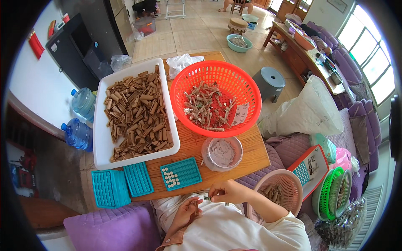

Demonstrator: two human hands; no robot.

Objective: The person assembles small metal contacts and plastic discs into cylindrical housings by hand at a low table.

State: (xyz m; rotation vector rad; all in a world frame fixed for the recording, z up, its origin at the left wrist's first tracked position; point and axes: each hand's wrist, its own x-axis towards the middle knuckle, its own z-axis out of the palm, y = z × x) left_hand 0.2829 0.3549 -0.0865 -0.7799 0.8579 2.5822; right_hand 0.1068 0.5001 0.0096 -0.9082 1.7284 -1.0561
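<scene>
Close to my body, just off the table's front edge, my two hands meet. My left hand (pixel 187 212) is closed on a small brown piece (pixel 196 204), like those in the white tray. Pinched in the fingertips of my right hand (pixel 228 192) is a small dark-and-white strip (pixel 206 198), its end near the left fingers; its exact kind is too small to tell. In front of them lies a teal tray with round pockets (pixel 194 167), some holding white discs (pixel 171 179). A clear tub (pixel 222 154) of white flat pieces stands beyond my right hand.
A white tray (pixel 99 138) heaped with brown half-tube pieces (pixel 138 113) fills the table's left. A red basket (pixel 184 119) holds twisted strips. Stacked teal trays (pixel 109 188) sit front left. A pink basket (pixel 253 180) stands by my right elbow. Water bottles (pixel 78 134) stand left.
</scene>
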